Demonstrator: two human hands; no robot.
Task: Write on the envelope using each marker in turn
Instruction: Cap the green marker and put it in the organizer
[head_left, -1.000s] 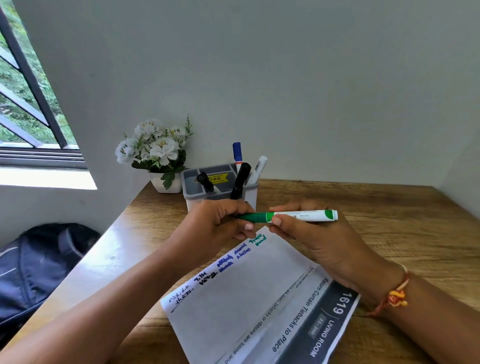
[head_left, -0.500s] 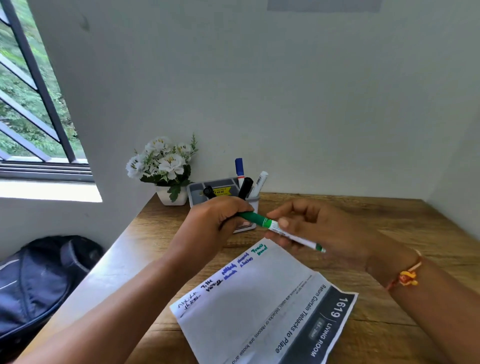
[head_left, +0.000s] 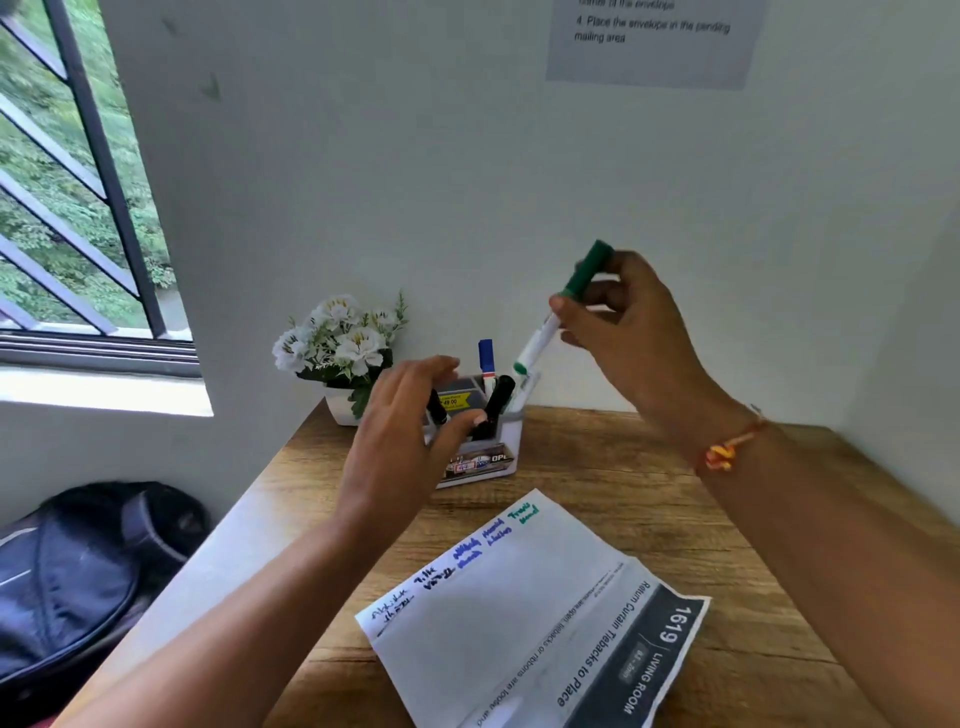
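Observation:
A white envelope lies on the wooden desk, with black, blue and green handwriting along its upper left edge. My right hand holds a capped green marker tilted in the air, cap end up, its lower end just above the marker holder. The holder is a white and grey box with a blue marker and black markers standing in it. My left hand hovers in front of the holder with fingers spread and loosely bent, holding nothing.
A white pot of white flowers stands left of the holder against the wall. A dark backpack lies on the floor at the left, below the window. A printed sheet hangs on the wall above.
My left hand let go of the green marker and opened near the holder. My right hand lifted the marker and tipped it cap end up over the holder. The view tilted upward.

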